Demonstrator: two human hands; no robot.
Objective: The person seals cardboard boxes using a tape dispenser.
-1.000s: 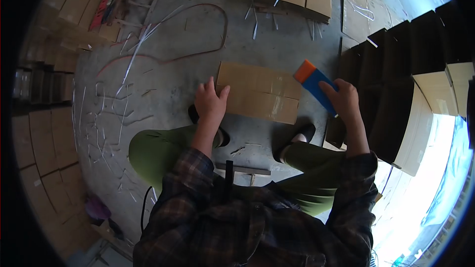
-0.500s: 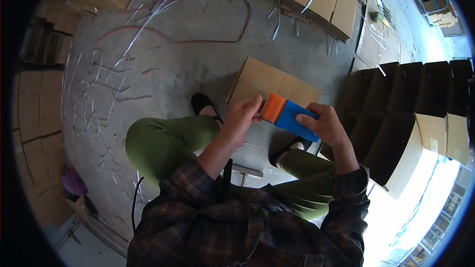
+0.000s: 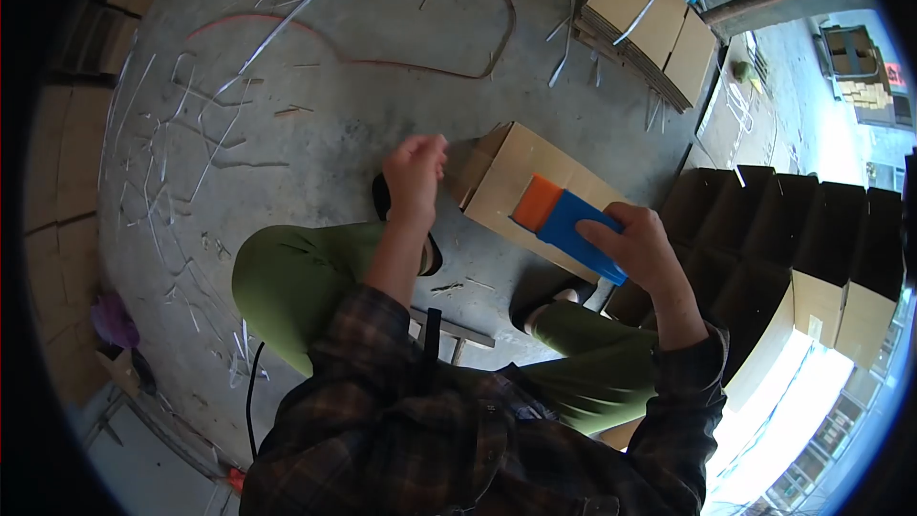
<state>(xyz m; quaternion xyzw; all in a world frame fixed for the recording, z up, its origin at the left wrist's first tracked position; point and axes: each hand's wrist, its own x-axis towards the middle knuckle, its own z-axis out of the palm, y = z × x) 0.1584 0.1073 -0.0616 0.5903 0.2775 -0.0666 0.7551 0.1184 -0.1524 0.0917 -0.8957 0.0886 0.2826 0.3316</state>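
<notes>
My right hand (image 3: 632, 241) grips a blue tool (image 3: 578, 229) with an orange front end (image 3: 537, 201), which looks like a tape dispenser. It is over the top of a closed cardboard box (image 3: 516, 162) on the floor between my feet. To the left of the box my left hand (image 3: 415, 167) is raised with its fingers curled together. Something thin may be at its fingertips, too small to make out.
Flattened cardboard (image 3: 645, 19) lies stacked at the upper right. A dark divided rack (image 3: 764, 220) stands at the right. Plastic strips (image 3: 205, 139) litter the floor at the left, beside stacked boxes (image 3: 67, 277).
My left hand has moved left and up, away from the orange end of the tool. More of the box shows, and the tool in my right hand is now over it.
</notes>
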